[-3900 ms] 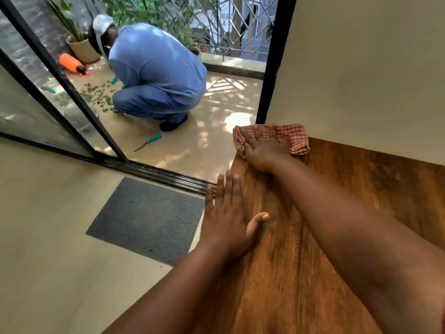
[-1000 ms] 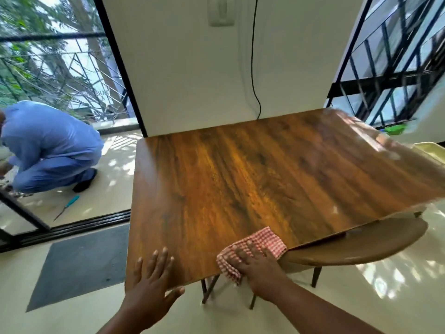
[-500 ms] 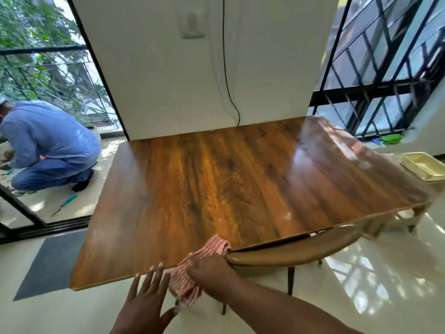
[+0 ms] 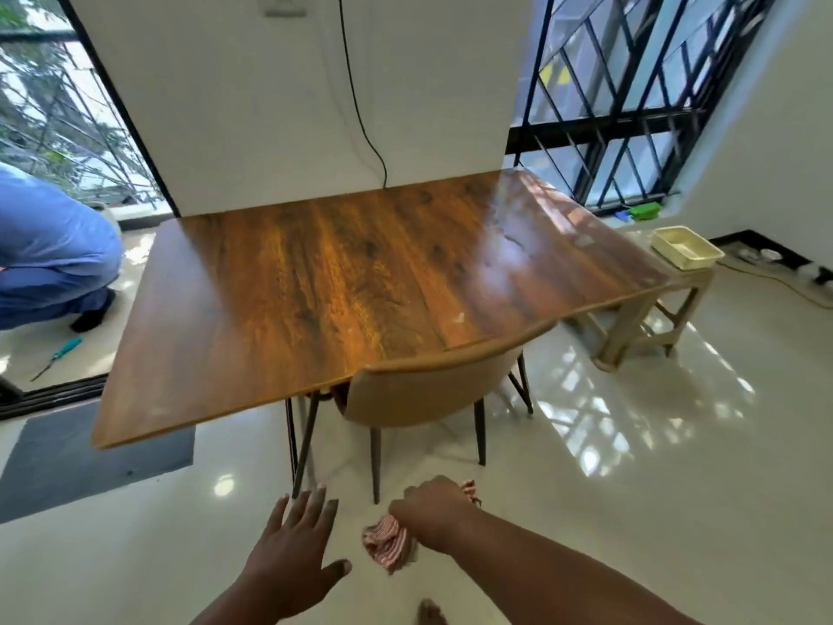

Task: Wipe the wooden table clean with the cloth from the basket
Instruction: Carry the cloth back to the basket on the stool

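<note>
Red-checked cloth (image 4: 387, 536) is bunched in the right hand (image 4: 432, 512), fingers curled round it, held above the floor well short of the wooden tabletop (image 4: 360, 281). Left hand (image 4: 293, 552) hovers beside it, fingers spread, holding nothing. A tan chair (image 4: 428, 390) is tucked under the near edge.

Home dining rm: table (image 4: 342, 281), chair (image 4: 419, 394)

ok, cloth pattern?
Red-and-white check, bunched in the right hand; cloth shows best in head view.
</note>
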`<state>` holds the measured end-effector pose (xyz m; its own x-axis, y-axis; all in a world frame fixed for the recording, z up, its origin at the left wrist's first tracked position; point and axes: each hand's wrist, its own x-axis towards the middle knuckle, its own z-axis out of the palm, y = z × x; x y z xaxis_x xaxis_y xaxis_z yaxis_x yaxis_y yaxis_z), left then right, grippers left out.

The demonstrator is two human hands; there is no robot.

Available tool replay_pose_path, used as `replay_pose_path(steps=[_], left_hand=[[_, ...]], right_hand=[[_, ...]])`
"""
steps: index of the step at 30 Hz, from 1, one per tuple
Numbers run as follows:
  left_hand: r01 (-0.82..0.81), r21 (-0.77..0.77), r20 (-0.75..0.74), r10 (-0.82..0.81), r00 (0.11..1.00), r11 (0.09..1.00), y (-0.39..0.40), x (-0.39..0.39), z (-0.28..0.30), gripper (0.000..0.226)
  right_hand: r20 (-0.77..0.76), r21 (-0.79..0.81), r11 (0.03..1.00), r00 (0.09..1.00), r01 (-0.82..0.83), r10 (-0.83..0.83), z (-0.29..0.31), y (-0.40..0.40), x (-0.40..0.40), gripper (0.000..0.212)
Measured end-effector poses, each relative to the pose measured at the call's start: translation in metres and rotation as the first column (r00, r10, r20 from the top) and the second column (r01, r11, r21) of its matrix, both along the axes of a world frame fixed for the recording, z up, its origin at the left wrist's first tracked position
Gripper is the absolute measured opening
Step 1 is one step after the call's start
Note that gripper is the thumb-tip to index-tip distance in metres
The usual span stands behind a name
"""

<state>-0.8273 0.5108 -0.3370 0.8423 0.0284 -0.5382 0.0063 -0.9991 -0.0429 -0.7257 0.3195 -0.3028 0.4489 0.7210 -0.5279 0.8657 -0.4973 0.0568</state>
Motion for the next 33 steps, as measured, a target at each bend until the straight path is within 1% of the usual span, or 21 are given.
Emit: replay_pose_path(steps=[2,6,11,16,20,22,26,29,33], left_hand=[[0.012,-0.016,-0.051,-0.013,0.999,1.000,-0.020,-0.013,-0.005,0.089],[0.040,-0.020,-0.149,-0.043,0.988,0.999,-0.066,-0.017,-0.009,0.089],[0.111,-0.110,-0.165,-0.128,0.978,0.988,-0.133,0.005,-0.014,0.095],[0.216,-0.105,-0.199,-0.233,0.952,0.971,-0.218,0.032,-0.032,0.098],[0.346,-0.076,-0.208,-0.354,0.912,0.935,-0.301,0.061,-0.042,0.098],[0.393,-0.085,-0.201,-0.402,0.893,0.916,-0.343,0.078,-0.042,0.098],[0.487,-0.134,-0.126,-0.502,0.856,0.863,-0.432,0.115,-0.037,0.097],[0.544,-0.144,-0.092,-0.559,0.824,0.827,-0.480,0.133,-0.034,0.096],[0.578,-0.104,-0.128,-0.587,0.799,0.809,-0.521,0.152,-0.037,0.096]], right_hand=[[-0.044,0.010,0.998,0.997,0.068,-0.068,-0.008,-0.023,-0.015,0.033],[-0.074,0.044,0.982,0.980,0.186,-0.183,-0.015,-0.074,-0.032,0.034],[-0.111,0.085,0.923,0.924,0.375,-0.365,-0.029,-0.150,-0.035,0.036],[-0.136,0.112,0.869,0.873,0.483,-0.468,-0.045,-0.242,-0.029,0.037],[-0.150,0.126,0.825,0.833,0.551,-0.533,-0.050,-0.327,-0.021,0.034],[-0.137,0.142,0.799,0.811,0.584,-0.569,-0.051,-0.367,-0.016,0.033],[-0.119,0.143,0.716,0.730,0.683,-0.673,-0.049,-0.444,-0.001,0.037],[-0.120,0.136,0.645,0.659,0.752,-0.742,-0.046,-0.487,0.013,0.039],[-0.091,0.138,0.583,0.597,0.801,-0.797,-0.045,-0.532,0.033,0.037]])
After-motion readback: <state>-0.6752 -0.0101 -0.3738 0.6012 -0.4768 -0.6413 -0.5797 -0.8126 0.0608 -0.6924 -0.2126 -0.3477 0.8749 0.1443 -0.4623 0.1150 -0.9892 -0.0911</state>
